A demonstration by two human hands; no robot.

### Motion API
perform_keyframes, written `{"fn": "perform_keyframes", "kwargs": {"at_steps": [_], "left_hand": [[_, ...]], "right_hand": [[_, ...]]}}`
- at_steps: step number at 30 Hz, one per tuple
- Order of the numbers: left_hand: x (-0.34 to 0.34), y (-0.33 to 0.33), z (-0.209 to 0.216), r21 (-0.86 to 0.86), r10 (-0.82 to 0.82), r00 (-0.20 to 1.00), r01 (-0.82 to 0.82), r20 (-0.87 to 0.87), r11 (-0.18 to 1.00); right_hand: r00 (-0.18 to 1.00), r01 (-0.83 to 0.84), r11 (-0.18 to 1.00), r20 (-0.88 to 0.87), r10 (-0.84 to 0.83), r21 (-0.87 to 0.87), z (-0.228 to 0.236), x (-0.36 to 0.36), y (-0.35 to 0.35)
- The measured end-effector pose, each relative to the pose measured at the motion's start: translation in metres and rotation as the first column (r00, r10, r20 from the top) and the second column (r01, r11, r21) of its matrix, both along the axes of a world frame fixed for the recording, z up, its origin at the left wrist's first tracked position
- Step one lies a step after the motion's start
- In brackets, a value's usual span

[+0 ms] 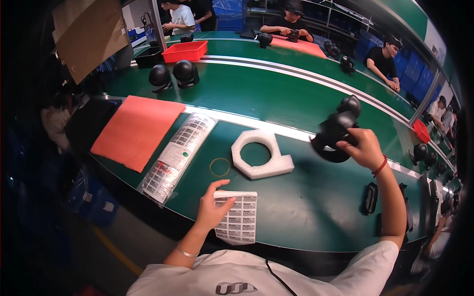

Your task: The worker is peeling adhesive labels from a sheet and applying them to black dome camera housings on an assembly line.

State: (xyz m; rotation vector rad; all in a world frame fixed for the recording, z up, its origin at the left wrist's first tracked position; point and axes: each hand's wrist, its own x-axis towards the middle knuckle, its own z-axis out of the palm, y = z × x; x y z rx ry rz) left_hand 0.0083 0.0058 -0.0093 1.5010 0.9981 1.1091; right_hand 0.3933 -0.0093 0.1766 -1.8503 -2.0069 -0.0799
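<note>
The left hand (211, 211), thumb and forefinger parted, holds a white rectangular sheet of small printed labels (243, 217) near the green tabletop's (306, 212) front edge; the right hand (366, 148) curls closed around a blurred, rounded black device (335, 132), right of the white foam ring (238, 157).

The bench (306, 207) has a dark green top. Left of the left hand (212, 209) lies a clear-wrapped label packet (178, 155), farther left an orange mat (138, 132). Just beyond that hand lies a thin yellow band (210, 167); a white foam piece (275, 166) lies between it and the right hand (363, 149).
</note>
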Motion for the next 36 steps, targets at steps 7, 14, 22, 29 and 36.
{"fn": "perform_keyframes", "kwargs": {"at_steps": [7, 14, 22, 29, 36], "left_hand": [[-0.002, -0.003, 0.007, 0.016, -0.039, 0.996, 0.038, 0.079, 0.999], [-0.004, -0.005, 0.008, 0.045, -0.064, 0.993, 0.059, 0.101, 0.997], [-0.007, -0.005, 0.005, 0.046, -0.089, 0.977, 0.082, 0.195, 0.996], [-0.001, -0.004, 0.005, 0.001, -0.068, 0.964, 0.070, 0.258, 0.998], [-0.002, -0.002, 0.003, -0.001, -0.022, 0.964, 0.023, 0.266, 1.000]], "right_hand": [[0.925, -0.376, 0.923, 0.034, 0.379, -0.082, 0.010, -0.098, 0.040], [0.868, -0.495, 0.840, -0.096, 0.487, -0.222, -0.029, -0.124, 0.091], [0.981, -0.186, 0.974, -0.039, 0.192, 0.128, -0.050, -0.131, 0.051], [0.873, -0.225, 0.873, -0.308, 0.378, 0.433, -0.113, -0.170, -0.020], [0.852, -0.381, 0.844, -0.211, 0.479, 0.378, -0.131, -0.187, -0.020]]}}
